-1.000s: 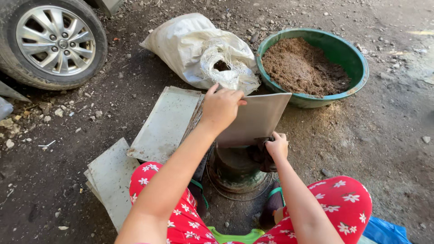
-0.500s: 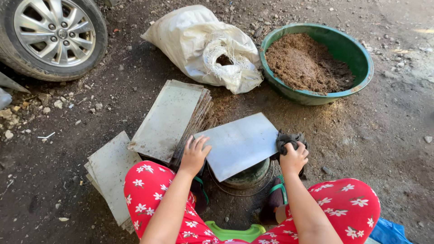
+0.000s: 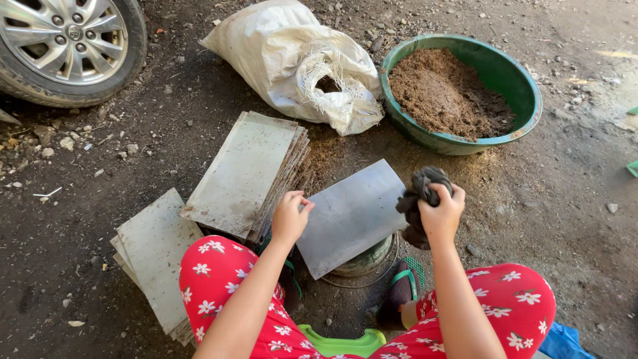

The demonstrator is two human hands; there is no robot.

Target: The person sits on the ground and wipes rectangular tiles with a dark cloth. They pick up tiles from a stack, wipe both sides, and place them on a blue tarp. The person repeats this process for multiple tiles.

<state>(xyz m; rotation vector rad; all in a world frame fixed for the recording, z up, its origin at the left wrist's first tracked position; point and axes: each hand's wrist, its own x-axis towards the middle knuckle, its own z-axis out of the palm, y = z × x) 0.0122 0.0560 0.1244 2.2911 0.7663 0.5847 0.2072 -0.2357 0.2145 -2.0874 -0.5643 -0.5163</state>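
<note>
Item one, centre of frame: I see a grey metal sheet [image 3: 351, 216] lying flat and slightly askew on a round container [image 3: 364, 260], whose contents the sheet hides. My left hand [image 3: 291, 218] rests at the sheet's left edge, fingers curled against it. My right hand [image 3: 440, 211], just right of the sheet, is closed in a fist around a dark crumpled rag [image 3: 420, 194] — part of it hangs below the palm. Upper right: a green basin [image 3: 528, 100], roughly half filled with brown crumbly soil [image 3: 442, 93]. Beside it, upper centre: a white woven sack [image 3: 292, 63] lying on its side, mouth open and frayed — something dark inside, which I cannot identify. Left of centre: two stacks of grey sheets [image 3: 242, 173], one partly over the other. Upper left corner: a car wheel [image 3: 63, 40].
</note>
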